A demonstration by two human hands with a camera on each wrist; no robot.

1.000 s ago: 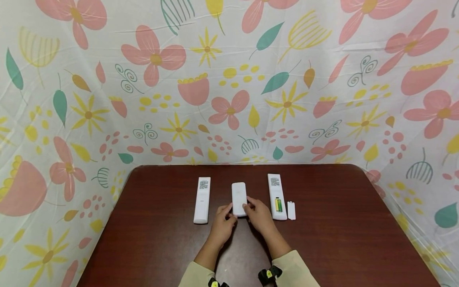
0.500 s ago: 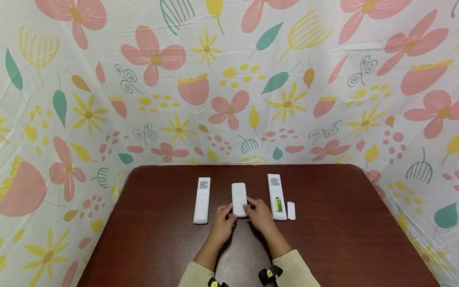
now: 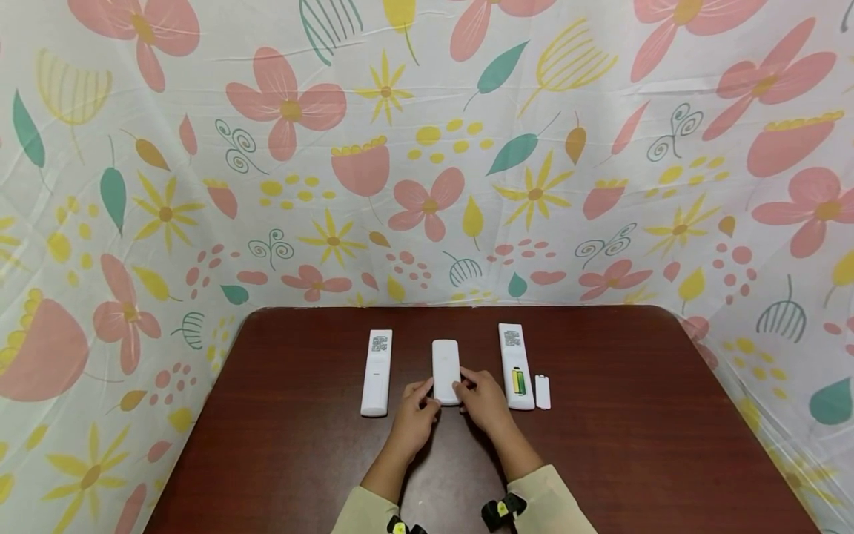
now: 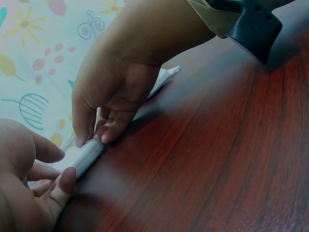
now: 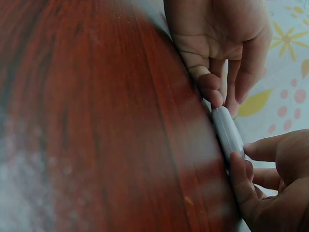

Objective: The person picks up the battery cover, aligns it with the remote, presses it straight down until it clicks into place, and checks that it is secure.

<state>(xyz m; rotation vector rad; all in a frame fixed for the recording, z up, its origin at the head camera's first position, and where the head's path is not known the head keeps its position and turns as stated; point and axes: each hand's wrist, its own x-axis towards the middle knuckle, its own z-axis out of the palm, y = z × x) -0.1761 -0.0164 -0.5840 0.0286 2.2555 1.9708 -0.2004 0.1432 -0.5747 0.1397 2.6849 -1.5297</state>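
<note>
Nothing has visibly moved: the left hand (image 3: 414,423) and right hand (image 3: 485,404) still pinch the near end of the white remote (image 3: 445,367), which lies between their fingers. I'd guess it's light, stiff and slippery, best gripped along both sides.

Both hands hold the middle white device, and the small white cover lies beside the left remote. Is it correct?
Not quite: the small white cover lies beside the right remote, as the head view shows. The left hand and right hand do hold the middle white device.
</note>
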